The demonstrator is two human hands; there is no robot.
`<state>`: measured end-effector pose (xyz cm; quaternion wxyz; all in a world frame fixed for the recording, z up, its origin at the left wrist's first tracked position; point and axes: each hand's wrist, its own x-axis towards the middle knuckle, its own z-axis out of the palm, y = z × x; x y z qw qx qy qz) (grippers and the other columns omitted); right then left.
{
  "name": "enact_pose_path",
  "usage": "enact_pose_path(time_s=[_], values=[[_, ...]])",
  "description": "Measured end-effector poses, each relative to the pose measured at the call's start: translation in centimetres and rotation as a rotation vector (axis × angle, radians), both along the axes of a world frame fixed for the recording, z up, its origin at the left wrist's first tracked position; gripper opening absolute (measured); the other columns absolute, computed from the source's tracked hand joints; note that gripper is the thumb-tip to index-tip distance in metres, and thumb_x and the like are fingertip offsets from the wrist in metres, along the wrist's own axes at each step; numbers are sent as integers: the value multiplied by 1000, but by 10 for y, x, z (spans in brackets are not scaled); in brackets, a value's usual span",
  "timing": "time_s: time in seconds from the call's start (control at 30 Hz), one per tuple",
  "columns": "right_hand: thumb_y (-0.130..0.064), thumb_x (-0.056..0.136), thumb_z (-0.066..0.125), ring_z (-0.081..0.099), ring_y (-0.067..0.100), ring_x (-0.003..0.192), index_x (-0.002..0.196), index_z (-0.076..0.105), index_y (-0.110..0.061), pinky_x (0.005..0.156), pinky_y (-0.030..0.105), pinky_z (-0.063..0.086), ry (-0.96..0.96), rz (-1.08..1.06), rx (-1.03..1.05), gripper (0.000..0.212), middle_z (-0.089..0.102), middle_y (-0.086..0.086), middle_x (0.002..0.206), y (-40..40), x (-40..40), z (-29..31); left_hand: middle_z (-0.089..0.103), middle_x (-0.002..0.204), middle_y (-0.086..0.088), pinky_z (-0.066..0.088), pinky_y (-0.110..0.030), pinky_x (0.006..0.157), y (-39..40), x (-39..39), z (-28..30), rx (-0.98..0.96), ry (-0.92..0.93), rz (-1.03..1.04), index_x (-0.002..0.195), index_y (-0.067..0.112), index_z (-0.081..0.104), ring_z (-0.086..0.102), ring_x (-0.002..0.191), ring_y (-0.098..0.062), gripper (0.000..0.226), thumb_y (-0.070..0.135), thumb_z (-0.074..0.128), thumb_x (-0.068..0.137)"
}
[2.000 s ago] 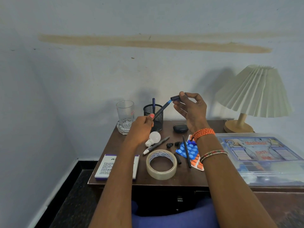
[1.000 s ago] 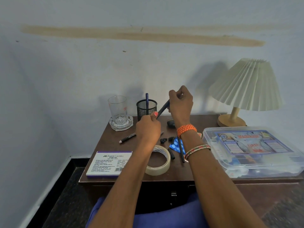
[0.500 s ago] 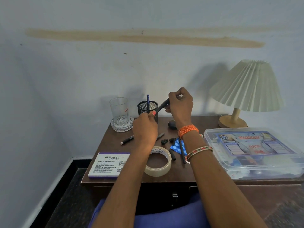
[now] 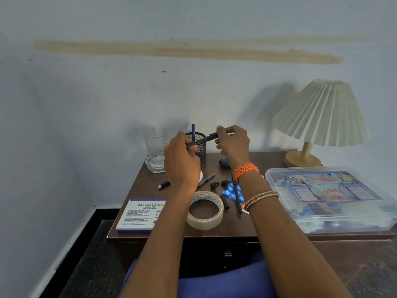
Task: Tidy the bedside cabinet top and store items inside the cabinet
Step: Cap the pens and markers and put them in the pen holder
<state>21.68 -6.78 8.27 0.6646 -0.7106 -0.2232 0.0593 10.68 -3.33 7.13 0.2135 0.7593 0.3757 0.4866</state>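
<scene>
Dark wood cabinet top [image 4: 253,224] against pale blue wall [image 4: 107,93]; tan streak across wall; black floor with white skirting at lower left.

Landmark: mesh pen cup [image 4: 198,147] at back of top.

Both hands raised in front of cup. Left hand [image 4: 181,162] pinches lower end of dark pen [image 4: 199,141]; right hand [image 4: 233,143] grips upper end, fingers curled round it.

Left of cup: glass [image 4: 155,147]. Right of cup: lamp [image 4: 320,117].

Nearer than cup: tape roll [image 4: 205,209], stamp pad box [image 4: 140,215], pill strip [image 4: 231,192], loose pens. Front right of cup: clear first-aid box [image 4: 330,198].
</scene>
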Motion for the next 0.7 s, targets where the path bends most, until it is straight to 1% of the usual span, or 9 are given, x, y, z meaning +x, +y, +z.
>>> enact_pose_path(time_s=[0.07,0.13,0.17,0.33,0.43,0.5,0.57,0.63,0.7], values=[[-39,87,57,66,23,81,79,53,-22,80,43,58,24,15,-14,19,68,10,93,0,0,0,65,96,-7,45,-32,68,1,-1,0,10,5,9,94,10,56,58,92,-23,7,9,61,88],[-26,92,58,64,17,67,89,53,-13,68,33,60,107,71,53,14,66,11,86,-2,2,2,65,97,-7,47,-33,69,1,-1,-1,-4,3,3,94,10,56,59,92,-23,7,10,61,88],[-22,93,57,63,17,65,93,53,-10,63,28,59,143,93,84,12,66,13,86,-3,3,3,65,98,-7,47,-33,70,2,-1,-1,-18,1,-8,95,10,57,59,92,-23,7,11,60,89],[-8,93,55,67,18,68,101,54,-9,56,21,58,168,104,171,9,66,19,94,-4,6,4,66,102,-11,44,-29,72,5,-3,-2,-173,65,-109,100,6,61,61,93,-25,11,8,54,92],[-7,91,56,69,19,70,107,48,-11,56,17,57,107,138,211,18,65,15,93,-3,3,3,67,98,-13,43,-29,71,6,-2,-4,-248,-6,-115,96,4,62,61,89,-25,10,1,56,88],[-8,91,58,70,19,69,105,48,-11,58,19,58,35,164,203,18,65,13,89,-2,0,3,68,96,-12,46,-30,72,8,-1,-3,-283,-45,-105,94,4,64,62,89,-26,10,1,58,87],[-6,89,60,70,19,64,101,49,-9,57,22,58,-48,157,203,16,66,13,85,0,-2,6,69,97,-11,44,-26,73,10,-2,-2,-304,-61,-104,96,5,65,63,92,-25,11,1,60,86],[-5,88,60,70,22,62,98,49,-10,61,28,60,-119,88,244,16,67,15,84,4,1,9,68,105,-9,41,-23,75,13,-5,-2,-317,-51,-106,104,7,64,63,99,-24,17,3,60,88],[-8,88,60,70,24,68,97,48,-12,65,28,60,-214,-30,293,16,67,12,87,10,5,13,64,118,-8,41,-23,77,18,-7,-1,-318,-23,-93,116,10,59,60,106,-23,26,5,58,90]])
